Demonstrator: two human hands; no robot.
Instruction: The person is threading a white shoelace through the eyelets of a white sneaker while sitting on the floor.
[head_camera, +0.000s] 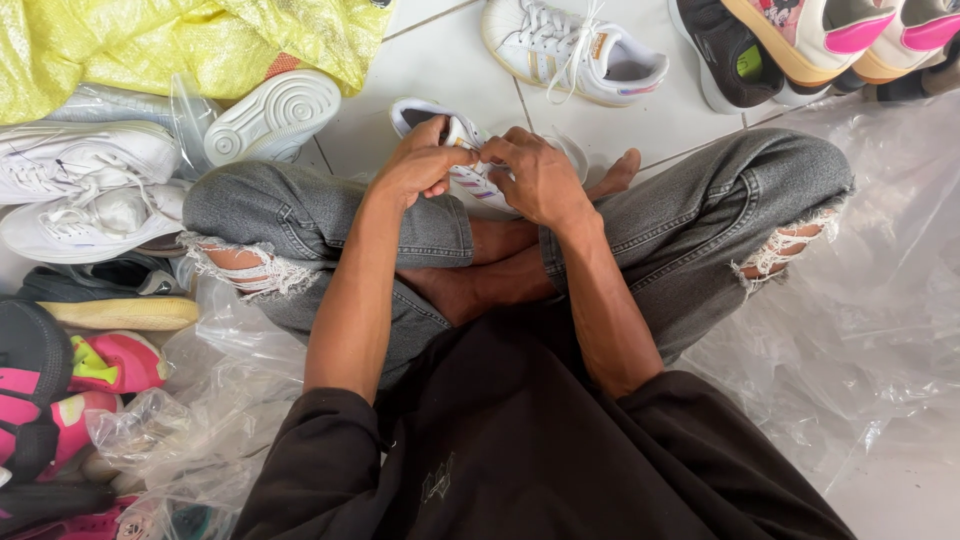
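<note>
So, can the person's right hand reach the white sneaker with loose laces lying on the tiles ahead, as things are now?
Probably yes. The right hand holds the striped white shoe together with the left hand. Only bare tile floor lies between it and the white sneaker, but the hand is occupied.

A white tiled floor (440, 70) with thin grey joints is carrying everything. At far left a yellow woven sack (150, 40) is lying crumpled, with white sneakers (85, 185) resting just near of it and a white shoe (272, 117) tipped sole-up beside them. Further near on the left, pink and black shoes (70, 390) are sitting among crumpled clear plastic bags (200, 410). Far centre — a white laced sneaker (572, 50); far right — pink-trimmed shoes (830, 35). Clear plastic sheeting (880, 300) is spreading across the right side.
</note>
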